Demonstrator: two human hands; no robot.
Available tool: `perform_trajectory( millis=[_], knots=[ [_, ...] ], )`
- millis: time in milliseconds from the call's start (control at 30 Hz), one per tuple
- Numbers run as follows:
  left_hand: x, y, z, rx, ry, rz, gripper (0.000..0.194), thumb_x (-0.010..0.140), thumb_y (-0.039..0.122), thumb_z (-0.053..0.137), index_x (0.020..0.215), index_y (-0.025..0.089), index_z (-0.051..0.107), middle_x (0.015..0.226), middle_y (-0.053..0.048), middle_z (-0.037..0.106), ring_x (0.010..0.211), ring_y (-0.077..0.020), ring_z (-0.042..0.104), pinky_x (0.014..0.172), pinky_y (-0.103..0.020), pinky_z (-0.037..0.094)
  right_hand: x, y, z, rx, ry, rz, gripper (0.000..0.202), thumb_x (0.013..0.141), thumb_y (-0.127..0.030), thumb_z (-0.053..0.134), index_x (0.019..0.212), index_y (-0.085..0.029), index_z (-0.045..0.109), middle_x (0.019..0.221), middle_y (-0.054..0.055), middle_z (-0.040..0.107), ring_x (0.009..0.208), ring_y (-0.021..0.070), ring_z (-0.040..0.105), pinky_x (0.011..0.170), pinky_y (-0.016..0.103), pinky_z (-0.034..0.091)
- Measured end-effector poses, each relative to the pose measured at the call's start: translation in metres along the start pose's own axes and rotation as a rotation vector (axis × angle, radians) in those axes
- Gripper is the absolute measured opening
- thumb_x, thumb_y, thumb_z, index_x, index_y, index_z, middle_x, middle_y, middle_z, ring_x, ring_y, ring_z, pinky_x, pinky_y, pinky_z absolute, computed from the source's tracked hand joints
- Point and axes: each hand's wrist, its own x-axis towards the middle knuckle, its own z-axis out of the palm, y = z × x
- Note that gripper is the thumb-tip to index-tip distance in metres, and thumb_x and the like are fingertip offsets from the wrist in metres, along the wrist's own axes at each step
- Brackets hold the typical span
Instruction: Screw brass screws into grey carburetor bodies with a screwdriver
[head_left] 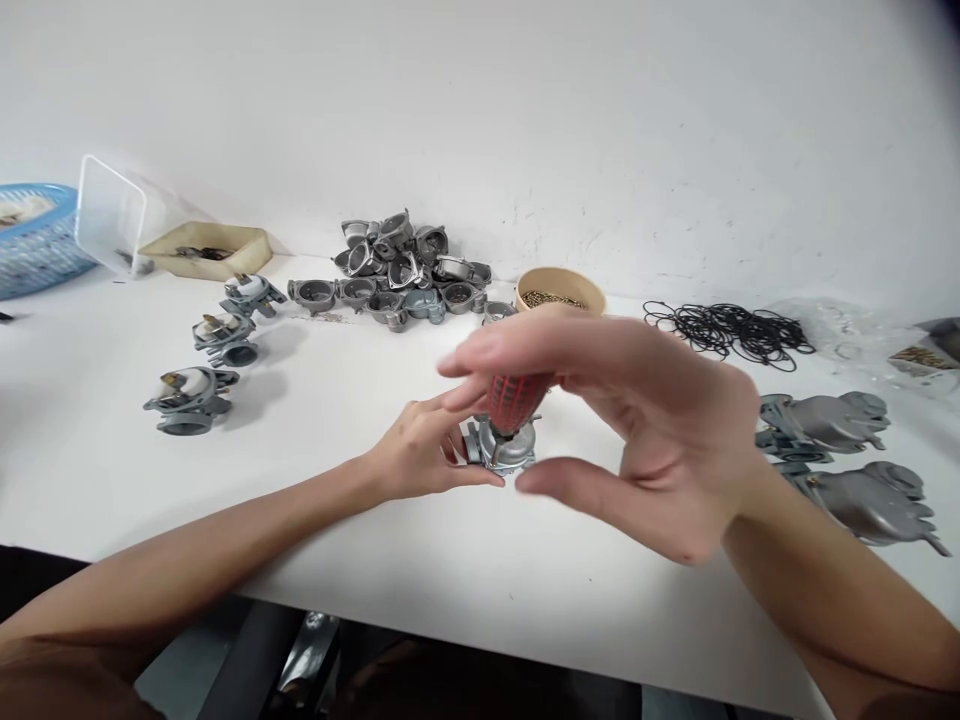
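On the white table, my left hand (426, 447) is closed on a small silver carburetor (510, 450), its fingers and thumb at the left side of the metal body. A screwdriver with a red and black handle (516, 400) stands nearly upright over the carburetor, its shaft reaching down to the near left edge of the body. My right hand (637, 420) is raised around the handle, fingers curved behind its top and thumb stretched out apart from it. Fingers partly hide the handle's top.
Carburetors with white floats (187, 395) are at left. Metal bowls (401, 270) are heaped near the wall, beside a round tub of brass parts (559, 285). Black rubber rings (735, 332) and assembled carburetors (862, 500) lie right. A yellowish tray (259, 250) and blue basket (52, 245) stand back left.
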Motion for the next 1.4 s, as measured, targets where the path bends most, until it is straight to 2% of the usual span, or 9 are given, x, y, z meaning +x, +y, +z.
perform_trajectory(
  millis=[67, 167, 267, 367, 567, 800, 1033, 1200, 1400],
  knots=[
    [0.001, 0.001, -0.001, -0.011, 0.002, 0.016, 0.061, 0.088, 0.05, 0.079, 0.139, 0.023, 0.058, 0.133, -0.014, 0.064, 0.077, -0.0197, 0.072, 0.071, -0.035, 0.064, 0.0, 0.0, 0.0, 0.033, 0.005, 0.047, 0.04, 0.096, -0.006, 0.062, 0.134, -0.018, 0.059, 0.124, 0.005, 0.065, 0.097, 0.0151, 0.068, 0.078, 0.026, 0.064],
    [0.003, 0.005, -0.004, -0.058, 0.011, 0.039, 0.061, 0.089, 0.05, 0.078, 0.14, 0.024, 0.058, 0.139, -0.014, 0.061, 0.086, -0.0226, 0.073, 0.072, -0.035, 0.065, 0.003, -0.001, -0.001, -0.098, 0.072, -0.096, 0.034, 0.089, -0.01, 0.08, 0.12, -0.012, 0.067, 0.101, 0.005, 0.068, 0.074, 0.0107, 0.065, 0.069, 0.023, 0.063],
    [0.003, 0.007, -0.005, -0.07, -0.006, 0.01, 0.063, 0.088, 0.053, 0.078, 0.141, 0.025, 0.057, 0.139, -0.013, 0.061, 0.088, -0.0235, 0.073, 0.072, -0.035, 0.065, 0.005, -0.006, -0.002, -0.089, 0.063, -0.077, 0.029, 0.093, -0.009, 0.073, 0.122, -0.006, 0.067, 0.111, 0.009, 0.067, 0.081, 0.0118, 0.066, 0.07, 0.023, 0.063],
    [0.003, 0.007, -0.004, -0.053, -0.025, -0.024, 0.069, 0.087, 0.054, 0.079, 0.144, 0.025, 0.054, 0.14, -0.014, 0.06, 0.085, -0.0214, 0.073, 0.072, -0.034, 0.065, 0.006, -0.008, -0.005, -0.044, 0.028, 0.022, 0.029, 0.1, -0.004, 0.057, 0.127, -0.01, 0.066, 0.11, 0.006, 0.068, 0.088, 0.0111, 0.067, 0.076, 0.023, 0.063],
    [0.001, 0.005, -0.007, 0.078, 0.021, 0.033, 0.064, 0.085, 0.059, 0.079, 0.136, 0.026, 0.058, 0.137, -0.009, 0.063, 0.06, -0.0075, 0.064, 0.058, -0.024, 0.057, 0.006, 0.003, -0.013, -0.284, 0.076, -0.112, 0.031, 0.09, -0.012, 0.08, 0.119, -0.01, 0.069, 0.093, 0.005, 0.065, 0.069, 0.012, 0.061, 0.065, 0.033, 0.054],
    [0.003, 0.013, -0.023, 0.377, 0.17, 0.237, 0.039, 0.092, 0.047, 0.072, 0.119, 0.021, 0.06, 0.088, 0.002, 0.069, 0.052, -0.0081, 0.054, 0.046, -0.024, 0.035, 0.004, 0.005, -0.019, -0.343, 0.111, -0.131, 0.043, 0.086, -0.009, 0.08, 0.128, -0.016, 0.07, 0.089, 0.003, 0.065, 0.076, 0.0166, 0.063, 0.07, 0.034, 0.058],
    [0.002, 0.016, -0.015, 0.242, 0.154, 0.118, 0.032, 0.095, 0.041, 0.07, 0.113, 0.016, 0.061, 0.081, 0.002, 0.067, 0.052, -0.0066, 0.051, 0.052, -0.021, 0.044, 0.0, 0.002, -0.039, -0.2, 0.024, 0.055, 0.062, 0.086, -0.011, 0.074, 0.144, -0.028, 0.062, 0.119, 0.006, 0.066, 0.098, 0.0254, 0.069, 0.082, 0.041, 0.066],
    [0.001, 0.017, -0.011, 0.138, 0.137, 0.128, 0.036, 0.095, 0.041, 0.074, 0.118, 0.016, 0.063, 0.086, -0.001, 0.067, 0.059, -0.0078, 0.05, 0.056, -0.02, 0.046, -0.001, 0.005, -0.051, -0.267, -0.022, -0.044, 0.068, 0.078, -0.007, 0.083, 0.14, -0.03, 0.066, 0.098, 0.003, 0.07, 0.082, 0.0208, 0.067, 0.071, 0.035, 0.065],
    [0.003, 0.019, -0.009, 0.064, 0.134, 0.109, 0.039, 0.093, 0.041, 0.076, 0.121, 0.015, 0.064, 0.085, -0.002, 0.066, 0.06, -0.0076, 0.05, 0.057, -0.019, 0.046, 0.001, -0.001, -0.049, -0.239, -0.041, -0.044, 0.048, 0.091, -0.011, 0.073, 0.137, -0.024, 0.067, 0.103, 0.005, 0.07, 0.084, 0.0215, 0.069, 0.064, 0.034, 0.064]
  ],
)
